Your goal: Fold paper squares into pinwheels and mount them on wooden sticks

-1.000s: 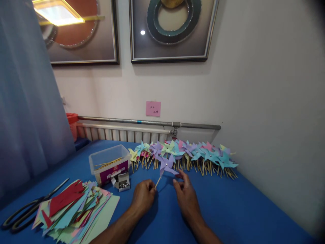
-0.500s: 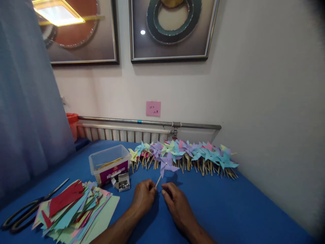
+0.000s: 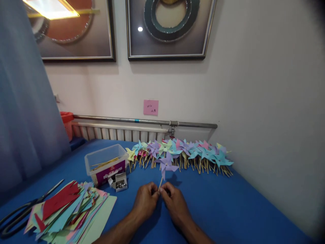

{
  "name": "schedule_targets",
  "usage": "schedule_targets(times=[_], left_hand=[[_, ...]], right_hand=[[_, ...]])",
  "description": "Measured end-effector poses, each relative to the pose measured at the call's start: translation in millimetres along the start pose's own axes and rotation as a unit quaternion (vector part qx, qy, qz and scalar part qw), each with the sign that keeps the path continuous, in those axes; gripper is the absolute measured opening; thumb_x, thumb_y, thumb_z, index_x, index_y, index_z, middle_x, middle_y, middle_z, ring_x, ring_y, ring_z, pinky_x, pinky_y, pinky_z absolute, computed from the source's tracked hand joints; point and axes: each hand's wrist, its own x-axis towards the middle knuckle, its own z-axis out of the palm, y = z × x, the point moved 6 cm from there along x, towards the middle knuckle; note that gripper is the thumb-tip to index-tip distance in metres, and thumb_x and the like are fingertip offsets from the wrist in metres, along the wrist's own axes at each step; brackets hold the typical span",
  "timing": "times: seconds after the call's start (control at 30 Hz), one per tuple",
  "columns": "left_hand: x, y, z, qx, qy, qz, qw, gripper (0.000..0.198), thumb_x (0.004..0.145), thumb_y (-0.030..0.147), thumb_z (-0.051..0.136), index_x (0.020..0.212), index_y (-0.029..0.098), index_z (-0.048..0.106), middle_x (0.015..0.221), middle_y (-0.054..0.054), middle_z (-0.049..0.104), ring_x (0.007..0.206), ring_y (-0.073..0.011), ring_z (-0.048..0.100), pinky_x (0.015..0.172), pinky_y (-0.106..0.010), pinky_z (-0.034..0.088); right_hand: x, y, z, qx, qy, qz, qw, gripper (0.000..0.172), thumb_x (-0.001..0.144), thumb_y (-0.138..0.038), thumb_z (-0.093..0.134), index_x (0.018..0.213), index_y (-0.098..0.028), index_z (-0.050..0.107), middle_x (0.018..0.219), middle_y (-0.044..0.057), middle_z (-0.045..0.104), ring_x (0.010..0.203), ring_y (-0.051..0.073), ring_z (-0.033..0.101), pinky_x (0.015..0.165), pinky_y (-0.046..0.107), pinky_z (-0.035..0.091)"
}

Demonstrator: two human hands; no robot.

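A purple paper pinwheel (image 3: 167,165) on a thin wooden stick stands upright over the blue table (image 3: 228,206). My left hand (image 3: 144,202) is closed, pinching the bottom of the stick. My right hand (image 3: 174,203) is closed too, its fingertips meeting the left hand's at the same end of the stick. Behind the pinwheel lies a long row of finished pinwheels (image 3: 188,152) in blue, purple, green, yellow and pink, sticks pointing towards me.
A clear plastic box of sticks (image 3: 105,163) and a small open box of metal pins (image 3: 119,182) sit to the left. A pile of coloured paper squares (image 3: 68,211) and black scissors (image 3: 15,218) lie at front left. A wall and radiator close the back.
My right hand came in from the pinwheel's right side and down to the stick's lower end, joining the left hand. The pinwheel now stands more upright.
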Motion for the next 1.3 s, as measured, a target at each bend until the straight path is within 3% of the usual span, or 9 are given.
schedule_targets(times=[0.47,0.7,0.83,0.9,1.03,1.1,1.2,1.3], left_hand=[[-4,5,0.4,-0.014,-0.013,0.004,1.000,0.015,0.082,0.019,0.053,0.068,0.017,0.056,0.062,0.002,0.057,0.061,-0.0130,0.050,0.060,-0.025,0.031],[-6,6,5.4,-0.006,-0.054,0.012,0.998,0.011,0.081,0.020,0.055,0.070,0.018,0.056,0.062,0.004,0.055,0.060,-0.0126,0.049,0.059,-0.025,0.030],[-6,4,7.0,0.009,-0.072,0.011,0.997,0.011,0.081,0.022,0.058,0.071,0.018,0.059,0.061,0.004,0.056,0.062,-0.0131,0.049,0.060,-0.026,0.030],[-6,4,7.4,0.016,-0.075,0.005,0.997,0.010,0.081,0.022,0.057,0.072,0.018,0.060,0.062,0.003,0.057,0.062,-0.0132,0.049,0.060,-0.026,0.030],[-9,7,7.9,0.027,-0.082,0.009,0.996,0.010,0.082,0.021,0.056,0.074,0.018,0.061,0.064,0.002,0.058,0.064,-0.0138,0.051,0.061,-0.026,0.031],[-11,11,6.8,0.033,-0.078,0.027,0.996,0.010,0.081,0.021,0.056,0.074,0.018,0.062,0.068,0.001,0.061,0.067,-0.0147,0.053,0.063,-0.026,0.031],[-13,14,5.6,0.042,-0.077,0.041,0.995,0.012,0.082,0.021,0.055,0.074,0.018,0.064,0.072,-0.001,0.063,0.070,-0.0159,0.054,0.066,-0.027,0.031],[-13,15,5.6,0.050,-0.083,0.043,0.994,0.012,0.083,0.020,0.054,0.075,0.019,0.064,0.073,-0.001,0.064,0.070,-0.0161,0.055,0.066,-0.028,0.032]], right_hand=[[3,25,8,0.033,0.037,0.060,0.997,0.022,0.085,-0.039,0.055,0.074,-0.021,0.063,0.062,-0.002,0.062,0.060,0.016,0.055,0.057,0.025,0.039],[4,28,2,-0.011,0.052,0.090,0.995,0.020,0.085,-0.036,0.053,0.073,-0.022,0.062,0.063,-0.001,0.065,0.058,0.016,0.057,0.055,0.024,0.038],[22,33,-35,-0.095,0.065,0.085,0.990,0.023,0.090,-0.034,0.050,0.079,-0.020,0.064,0.067,0.001,0.069,0.056,0.016,0.059,0.055,0.024,0.039],[36,38,-69,-0.221,0.075,0.091,0.968,0.024,0.092,-0.031,0.050,0.079,-0.020,0.066,0.068,0.002,0.071,0.060,0.016,0.063,0.058,0.024,0.038],[57,55,-145,-0.306,0.126,0.120,0.936,0.023,0.092,-0.022,0.050,0.080,-0.017,0.069,0.078,0.009,0.075,0.074,0.019,0.066,0.064,0.026,0.035],[63,65,-171,-0.336,0.142,0.139,0.920,0.025,0.093,-0.021,0.048,0.083,-0.015,0.071,0.080,0.013,0.075,0.076,0.021,0.066,0.064,0.028,0.034],[69,77,-189,-0.370,0.151,0.160,0.902,0.027,0.093,-0.021,0.048,0.083,-0.014,0.072,0.082,0.016,0.075,0.077,0.024,0.068,0.064,0.030,0.033],[76,86,-190,-0.386,0.150,0.157,0.896,0.027,0.095,-0.023,0.049,0.084,-0.015,0.073,0.085,0.015,0.076,0.083,0.026,0.069,0.066,0.031,0.033]])
